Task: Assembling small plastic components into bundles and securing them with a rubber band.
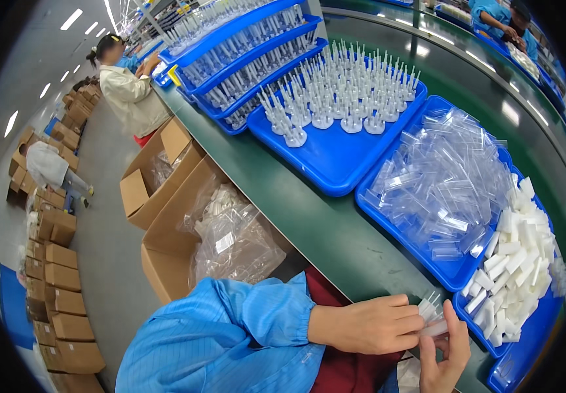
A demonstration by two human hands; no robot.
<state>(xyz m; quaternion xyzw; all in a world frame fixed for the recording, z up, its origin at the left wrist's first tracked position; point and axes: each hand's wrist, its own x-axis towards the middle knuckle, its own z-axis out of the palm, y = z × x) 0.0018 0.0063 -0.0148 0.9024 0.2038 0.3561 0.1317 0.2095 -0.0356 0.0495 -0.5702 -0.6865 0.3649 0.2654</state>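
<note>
At about five o'clock, low in the view, the left hand (373, 324) and the right hand (445, 357) together pinch a small clear plastic piece (432, 319), fingers closed tight around it at the green bench (309, 223) edge. Just beyond at three o'clock lie a blue tray of white caps (515, 262) and a blue tray of clear tubes (441, 180); farther off at twelve o'clock stands a blue tray of upright white parts (339, 98).

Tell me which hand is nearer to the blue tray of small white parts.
Right. The right hand is just beside the blue tray of small white parts, close to its near edge; the left hand is farther left, holding small clear parts.
</note>
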